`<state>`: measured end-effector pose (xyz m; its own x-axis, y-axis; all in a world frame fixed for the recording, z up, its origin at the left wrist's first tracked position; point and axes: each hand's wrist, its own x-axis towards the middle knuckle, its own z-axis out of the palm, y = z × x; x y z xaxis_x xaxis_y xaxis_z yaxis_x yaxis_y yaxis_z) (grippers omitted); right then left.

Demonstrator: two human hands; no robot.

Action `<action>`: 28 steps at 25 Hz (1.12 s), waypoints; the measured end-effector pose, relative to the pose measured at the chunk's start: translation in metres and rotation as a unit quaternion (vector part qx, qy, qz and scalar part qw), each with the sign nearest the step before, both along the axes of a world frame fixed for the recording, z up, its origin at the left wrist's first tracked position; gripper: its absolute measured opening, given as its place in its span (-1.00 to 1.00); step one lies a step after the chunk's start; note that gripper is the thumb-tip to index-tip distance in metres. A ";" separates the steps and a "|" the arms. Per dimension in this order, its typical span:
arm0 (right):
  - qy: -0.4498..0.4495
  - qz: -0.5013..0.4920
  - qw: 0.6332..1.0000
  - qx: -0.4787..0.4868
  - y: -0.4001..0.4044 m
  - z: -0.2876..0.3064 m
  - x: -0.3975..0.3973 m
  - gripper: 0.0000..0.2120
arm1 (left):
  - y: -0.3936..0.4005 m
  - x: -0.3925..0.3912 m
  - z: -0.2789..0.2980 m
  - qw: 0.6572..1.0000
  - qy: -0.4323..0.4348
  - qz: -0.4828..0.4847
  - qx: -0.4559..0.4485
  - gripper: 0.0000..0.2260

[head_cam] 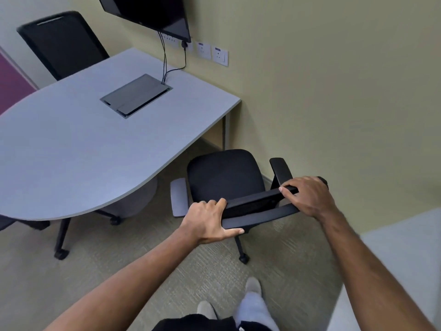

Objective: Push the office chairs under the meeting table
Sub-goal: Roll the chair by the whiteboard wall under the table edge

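1. The office chair stood just off the meeting table's straight edge, near its wall-side corner, seat facing the table but not yet beneath it.
2. The left hand was wrapped around one end of the backrest's top rail, thumb underneath; the right hand was clamped over the other end — a wide grip, probably for steering the castors straight.
3. Another chair sat at the table's far side.

The person's forearms are bare, without sleeves; below show dark black shorts and pale grey socks
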<state>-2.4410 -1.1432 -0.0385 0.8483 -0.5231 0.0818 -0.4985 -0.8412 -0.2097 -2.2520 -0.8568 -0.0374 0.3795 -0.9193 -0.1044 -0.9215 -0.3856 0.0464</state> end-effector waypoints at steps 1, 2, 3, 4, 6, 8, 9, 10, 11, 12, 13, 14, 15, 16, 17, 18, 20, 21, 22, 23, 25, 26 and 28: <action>0.002 0.010 1.000 -0.001 -0.011 -0.001 0.010 -0.49 | -0.006 0.003 -0.001 1.000 -0.002 0.010 -0.005 -0.06; 0.001 0.021 1.000 0.000 -0.021 -0.001 0.021 -0.49 | -0.011 0.007 -0.002 1.000 -0.004 0.021 -0.011 -0.05; -0.003 0.034 0.999 0.003 -0.030 -0.001 0.032 -0.49 | -0.017 0.011 -0.003 0.999 -0.009 0.032 -0.014 -0.05; -0.006 0.047 0.999 0.006 -0.041 0.001 0.045 -0.49 | -0.024 0.016 -0.002 0.999 -0.013 0.044 -0.015 -0.04; 0.001 0.070 0.997 0.010 -0.061 0.005 0.072 -0.49 | -0.037 0.025 0.001 0.997 -0.009 0.071 -0.016 -0.03; 0.000 0.090 0.996 0.012 -0.076 0.006 0.097 -0.49 | -0.048 0.036 0.001 0.995 -0.005 0.096 -0.009 -0.02; -0.002 0.101 0.995 0.012 -0.083 0.007 0.110 -0.49 | -0.054 0.042 0.002 0.994 -0.004 0.109 -0.010 -0.03; -0.004 0.111 0.994 0.012 -0.090 0.008 0.123 -0.50 | -0.058 0.049 0.001 0.993 -0.004 0.121 -0.015 -0.03; -0.009 0.121 0.993 0.011 -0.097 0.009 0.136 -0.51 | -0.063 0.056 0.001 0.991 -0.005 0.133 -0.017 -0.03; -0.017 0.129 0.991 0.011 -0.102 0.010 0.147 -0.52 | -0.067 0.063 0.002 0.989 -0.003 0.145 -0.017 -0.02; -0.024 0.136 0.990 0.013 -0.107 0.010 0.158 -0.52 | -0.071 0.069 0.002 0.987 0.000 0.157 -0.018 -0.01; -0.028 0.143 0.989 0.019 -0.112 0.010 0.170 -0.53 | -0.075 0.075 0.001 0.985 0.001 0.168 -0.021 0.01; -0.031 0.150 0.988 0.025 -0.117 0.010 0.180 -0.54 | -0.078 0.081 0.001 0.983 0.001 0.180 -0.026 0.02; -0.032 0.159 0.986 0.028 -0.124 0.009 0.192 -0.55 | -0.083 0.086 0.000 0.980 -0.001 0.194 -0.036 0.02; -0.034 0.167 0.985 0.028 -0.130 0.009 0.203 -0.57 | -0.087 0.090 -0.001 0.977 -0.003 0.207 -0.049 0.02; -0.036 0.175 0.984 0.027 -0.137 0.008 0.214 -0.58 | -0.091 0.092 -0.003 0.974 -0.006 0.219 -0.065 0.01; -0.046 0.184 0.981 0.025 -0.148 0.006 0.234 -0.61 | -0.098 0.098 -0.006 0.967 -0.009 0.237 -0.092 -0.01; -0.049 0.188 0.981 0.027 -0.153 0.005 0.245 -0.61 | -0.103 0.103 -0.006 0.964 -0.011 0.247 -0.101 -0.02; -0.053 0.190 0.980 0.029 -0.157 0.004 0.255 -0.62 | -0.106 0.108 -0.004 0.961 -0.012 0.255 -0.106 -0.03; -0.059 0.190 0.979 0.033 -0.160 0.003 0.263 -0.61 | -0.109 0.113 -0.003 0.959 -0.013 0.261 -0.108 -0.03; -0.073 0.190 0.978 0.038 -0.166 -0.001 0.279 -0.59 | -0.114 0.123 -0.002 0.957 -0.013 0.270 -0.106 -0.02; -0.077 0.189 0.978 0.041 -0.168 -0.002 0.288 -0.57 | -0.116 0.129 -0.001 0.956 -0.012 0.275 -0.105 -0.03; -0.087 0.186 0.978 0.045 -0.170 -0.003 0.303 -0.54 | -0.118 0.140 -0.001 0.953 -0.007 0.282 -0.108 -0.05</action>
<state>-2.1379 -1.3132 -0.0416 0.9588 -0.1923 0.2090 -0.1114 -0.9315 -0.3461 -2.1117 -0.9746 -0.0383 0.8191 -0.5690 0.0724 -0.5723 -0.8024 0.1693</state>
